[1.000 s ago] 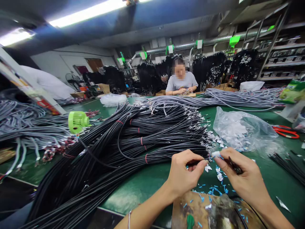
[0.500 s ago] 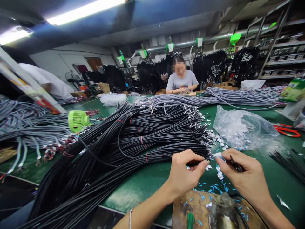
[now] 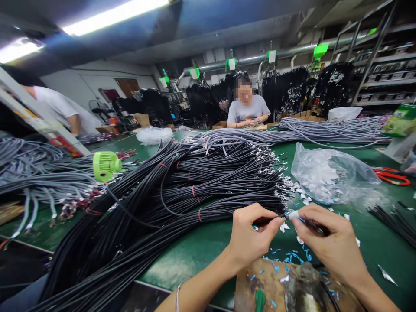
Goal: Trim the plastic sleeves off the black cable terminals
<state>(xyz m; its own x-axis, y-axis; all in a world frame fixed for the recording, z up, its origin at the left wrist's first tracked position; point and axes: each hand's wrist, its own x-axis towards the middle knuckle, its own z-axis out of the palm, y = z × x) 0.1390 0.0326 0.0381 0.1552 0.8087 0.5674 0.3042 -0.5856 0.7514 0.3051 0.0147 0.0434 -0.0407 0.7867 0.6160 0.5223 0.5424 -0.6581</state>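
Observation:
My left hand (image 3: 250,236) is closed in a pinch around the end of a thin black cable, most of which its fingers hide. Just to the right, the closed fingers of my right hand (image 3: 329,236) grip a small white piece (image 3: 293,215), like foil or wrap, at the cable's tip. Both hands hover close together over the table's front right. Bundles of black cables (image 3: 224,190), tied with red bands, lie to the left with their stripped ends pointing at my hands. Below the hands, blue insulation scraps (image 3: 294,256) are strewn beside a worn wooden board (image 3: 245,284).
A clear plastic bag (image 3: 331,173) of foil scraps lies behind my right hand, with red-handled scissors (image 3: 391,176) farther right. Grey cables (image 3: 247,138) stretch across the back. A green fan (image 3: 105,165) stands left. A co-worker (image 3: 248,108) sits opposite; another person (image 3: 61,108) bends at far left.
My right hand has turned slightly, and the dark tool that showed in its fingers is no longer visible. My left hand stays put. The person at far left shows more of the body.

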